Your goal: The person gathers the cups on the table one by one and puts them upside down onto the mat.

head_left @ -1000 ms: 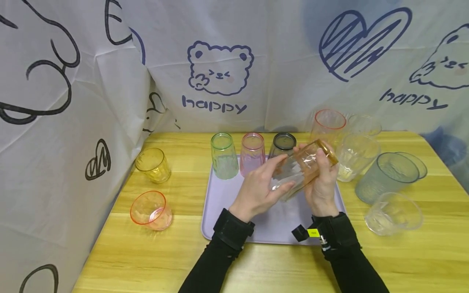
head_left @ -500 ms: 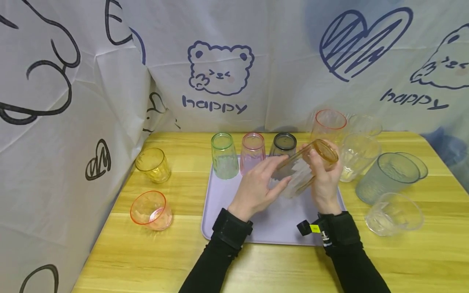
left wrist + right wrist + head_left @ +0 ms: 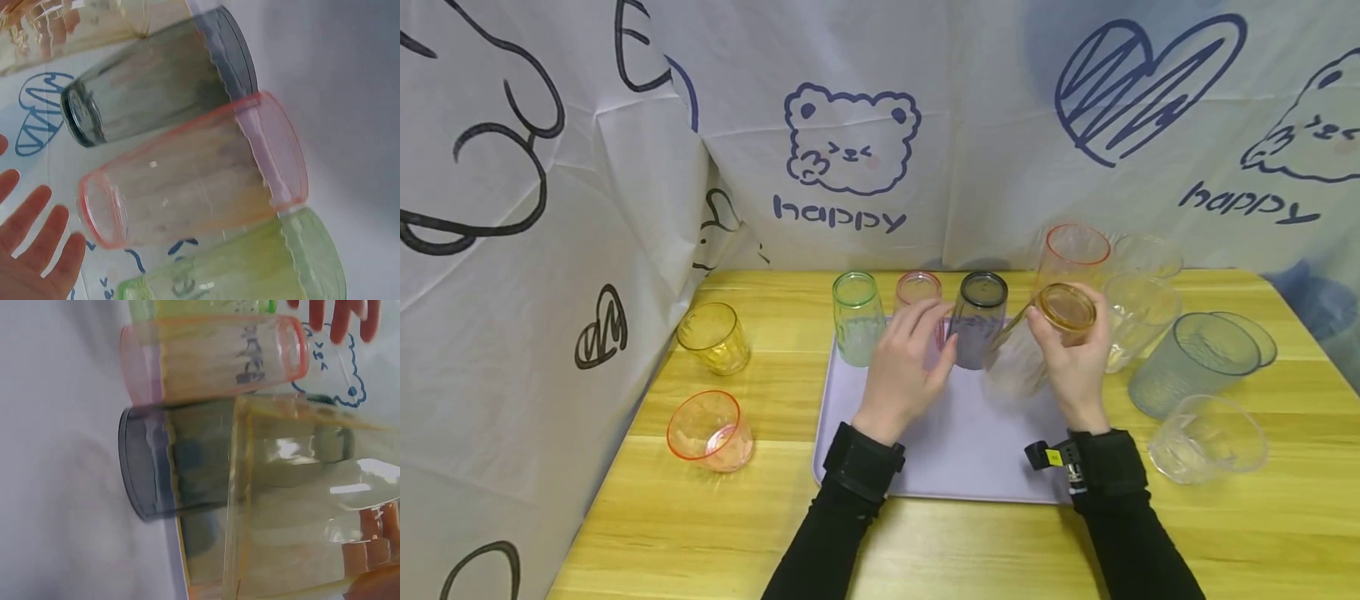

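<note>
My right hand (image 3: 1081, 371) grips a clear amber glass tumbler (image 3: 1064, 308) near its thick base. The tumbler is upside down and slightly tilted, its mouth low over the right part of a lavender tray (image 3: 940, 475). My left hand (image 3: 901, 367) holds nothing, fingers extended, in front of the tray's upside-down tumblers. These stand in a row along the back: green (image 3: 859, 325), pink (image 3: 919, 287) partly behind my left hand, and smoky grey (image 3: 982, 312). In the right wrist view the amber tumbler's mouth overlaps the grey one; whether its rim touches the tray I cannot tell.
On the wooden table (image 3: 647, 533), left of the tray, stand a yellow glass (image 3: 712, 337) and a red-rimmed glass (image 3: 710, 432). Crowded at the right are a blue-grey glass (image 3: 1187, 362), a low clear glass (image 3: 1206, 442), a tall red-rimmed glass (image 3: 1075, 250) and other clear ones.
My left hand has let go of the amber tumbler and moved left. My right hand has turned the tumbler from nearly sideways to more upright, base up, and shifted slightly right.
</note>
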The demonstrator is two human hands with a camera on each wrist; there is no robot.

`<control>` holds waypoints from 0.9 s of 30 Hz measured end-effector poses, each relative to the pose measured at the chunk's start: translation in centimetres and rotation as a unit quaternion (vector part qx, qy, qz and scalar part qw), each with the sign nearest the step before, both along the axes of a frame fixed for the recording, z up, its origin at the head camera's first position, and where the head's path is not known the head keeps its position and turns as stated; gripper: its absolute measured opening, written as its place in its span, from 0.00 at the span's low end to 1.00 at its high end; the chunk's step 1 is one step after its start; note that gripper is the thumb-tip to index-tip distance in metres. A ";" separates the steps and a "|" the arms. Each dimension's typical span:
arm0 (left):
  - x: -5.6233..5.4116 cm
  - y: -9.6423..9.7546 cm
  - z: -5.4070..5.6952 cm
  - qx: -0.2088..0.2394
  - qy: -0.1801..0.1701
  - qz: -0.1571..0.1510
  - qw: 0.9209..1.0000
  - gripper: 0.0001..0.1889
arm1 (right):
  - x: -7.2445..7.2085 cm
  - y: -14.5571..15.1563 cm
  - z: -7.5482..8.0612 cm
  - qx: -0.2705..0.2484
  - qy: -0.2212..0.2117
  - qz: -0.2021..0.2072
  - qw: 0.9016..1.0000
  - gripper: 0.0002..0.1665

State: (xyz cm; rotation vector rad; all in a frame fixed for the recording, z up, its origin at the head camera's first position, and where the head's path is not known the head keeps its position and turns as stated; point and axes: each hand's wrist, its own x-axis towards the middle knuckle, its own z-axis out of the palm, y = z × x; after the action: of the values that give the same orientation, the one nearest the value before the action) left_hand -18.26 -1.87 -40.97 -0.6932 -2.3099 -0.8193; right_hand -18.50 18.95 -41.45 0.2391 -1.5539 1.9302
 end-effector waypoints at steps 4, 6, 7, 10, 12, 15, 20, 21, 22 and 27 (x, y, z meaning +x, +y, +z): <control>-0.4 -0.6 0.0 -0.004 0.021 0.033 0.999 0.20 | -0.4 0.5 -0.3 0.014 -0.018 -0.012 1.000 0.30; -0.7 -0.8 0.0 -0.007 0.025 0.049 0.998 0.21 | -0.5 0.7 -0.4 0.024 -0.035 -0.020 0.999 0.31; -0.8 -0.9 0.0 -0.009 0.026 0.055 0.998 0.21 | -0.5 0.8 -0.4 0.030 -0.046 -0.023 0.998 0.32; -0.9 -1.3 0.0 -0.022 0.018 0.075 0.997 0.22 | -0.7 1.0 -0.6 0.052 -0.064 -0.033 0.996 0.34; -1.0 -1.6 0.0 -0.029 0.007 0.084 0.996 0.22 | -0.8 1.1 -0.8 0.069 -0.073 -0.037 0.994 0.34; -1.0 -1.9 0.0 -0.041 -0.011 0.098 0.994 0.21 | -1.0 1.3 -1.1 0.095 -0.085 -0.046 0.991 0.34; -1.1 -2.1 -0.1 -0.050 -0.033 0.112 0.992 0.22 | -1.1 1.3 -1.6 0.126 -0.113 -0.052 0.984 0.36; -1.1 -2.1 -0.1 -0.049 -0.036 0.113 0.992 0.22 | -1.1 1.3 -1.7 0.129 -0.117 -0.049 0.983 0.37; -1.1 -2.2 -0.1 -0.048 -0.039 0.114 0.992 0.22 | -1.1 1.3 -1.8 0.131 -0.120 -0.045 0.983 0.37; -1.1 -2.3 -0.3 -0.045 -0.046 0.116 0.991 0.23 | -1.3 1.4 -2.3 0.146 -0.126 -0.038 0.980 0.36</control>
State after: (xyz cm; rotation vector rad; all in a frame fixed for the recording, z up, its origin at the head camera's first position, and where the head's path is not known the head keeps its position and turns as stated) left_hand -19.40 -4.16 -41.30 -0.4197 -2.4663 -0.6556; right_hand -19.82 20.33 -43.73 0.0570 -1.9867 1.7202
